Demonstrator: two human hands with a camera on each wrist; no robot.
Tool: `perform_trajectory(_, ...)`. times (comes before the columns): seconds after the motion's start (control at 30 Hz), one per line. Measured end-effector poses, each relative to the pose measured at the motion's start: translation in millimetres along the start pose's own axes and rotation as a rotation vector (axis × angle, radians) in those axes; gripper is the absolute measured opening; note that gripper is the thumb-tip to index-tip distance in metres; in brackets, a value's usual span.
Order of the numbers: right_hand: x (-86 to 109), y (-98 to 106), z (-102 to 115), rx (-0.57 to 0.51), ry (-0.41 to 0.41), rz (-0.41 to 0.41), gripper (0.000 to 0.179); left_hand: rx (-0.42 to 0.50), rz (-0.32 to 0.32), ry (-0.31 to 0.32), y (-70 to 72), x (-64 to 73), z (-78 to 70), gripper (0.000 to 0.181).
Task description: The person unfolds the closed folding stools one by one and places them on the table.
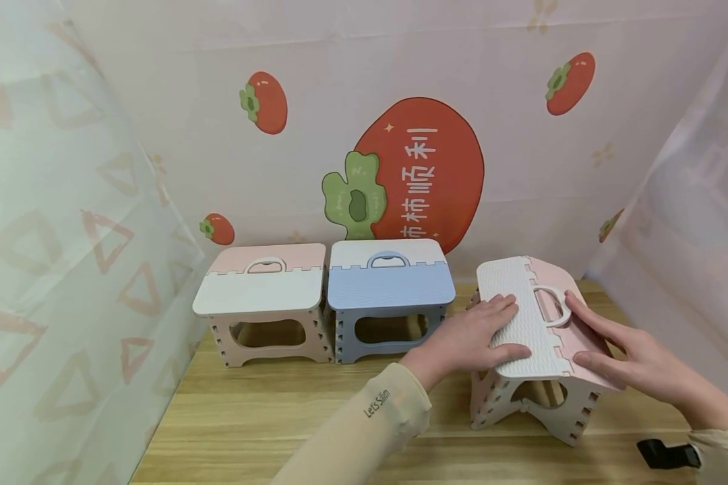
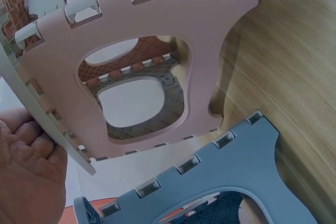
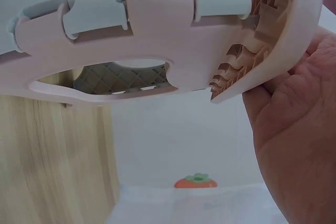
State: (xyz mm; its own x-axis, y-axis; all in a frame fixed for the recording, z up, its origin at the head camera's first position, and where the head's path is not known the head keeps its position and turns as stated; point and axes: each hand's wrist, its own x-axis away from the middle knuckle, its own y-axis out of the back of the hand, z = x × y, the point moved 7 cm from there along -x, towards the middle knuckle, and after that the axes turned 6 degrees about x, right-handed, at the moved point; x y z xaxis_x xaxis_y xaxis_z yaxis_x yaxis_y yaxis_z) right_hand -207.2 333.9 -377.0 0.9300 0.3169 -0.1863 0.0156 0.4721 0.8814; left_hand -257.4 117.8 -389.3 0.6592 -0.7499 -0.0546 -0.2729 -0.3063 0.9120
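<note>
A pink and white folding step stool (image 1: 524,323) stands at the right of the wooden table, turned sideways, its top slightly peaked along the middle seam. My left hand (image 1: 473,333) lies with extended fingers on the white half of that top. On the pink half rests my right hand (image 1: 633,353), fingers fairly straight, beside the white carry handle (image 1: 552,306). The left wrist view shows the pink leg panel (image 2: 205,51) with an oval cutout, and my left palm (image 2: 31,171) at the top's edge. The right wrist view has my right palm (image 3: 299,119) against the pink half's edge.
Two more folding stools stand unfolded at the back: a pink and white one (image 1: 261,286) on the left and a blue and white one (image 1: 391,283) beside it. Behind them hangs a persimmon-print curtain (image 1: 522,168). A black strap end (image 1: 667,455) shows by the right sleeve.
</note>
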Motion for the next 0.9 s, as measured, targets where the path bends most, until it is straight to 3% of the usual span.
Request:
perform_trajectory(0.33,-0.4,1.3,-1.9,0.038,-0.045,0.043,0.084,-0.029,0.007,0.003,-0.9,1.3,-1.1,0.084)
perform_trajectory(0.9,3.3,-1.1,-2.9,0.063,-0.039,0.047,0.081,-0.087,0.022,0.007,-2.1,2.3,-3.8,0.083)
